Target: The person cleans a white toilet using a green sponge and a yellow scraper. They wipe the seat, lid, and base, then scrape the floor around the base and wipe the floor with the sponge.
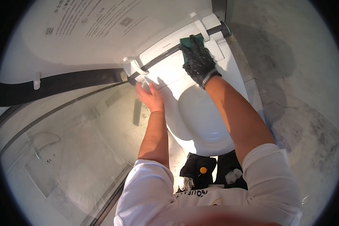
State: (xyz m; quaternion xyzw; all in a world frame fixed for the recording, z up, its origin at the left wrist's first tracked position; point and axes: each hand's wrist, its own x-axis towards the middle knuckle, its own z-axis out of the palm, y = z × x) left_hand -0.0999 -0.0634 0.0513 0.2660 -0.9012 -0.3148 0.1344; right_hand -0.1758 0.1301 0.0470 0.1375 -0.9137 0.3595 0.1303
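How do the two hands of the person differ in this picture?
The right hand wears a black glove, while the left hand is bare. The right hand presses a green sponge at the toilet hinge; the left hand holds nothing and rests near the seat's rear edge. Both reach over the white toilet.

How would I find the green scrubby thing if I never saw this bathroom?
Find the white toilet with its lid raised. Follow its back edge to the dark hinge bar. The green sponge sits there under the right hand, which wears a black glove; it is the only green thing.
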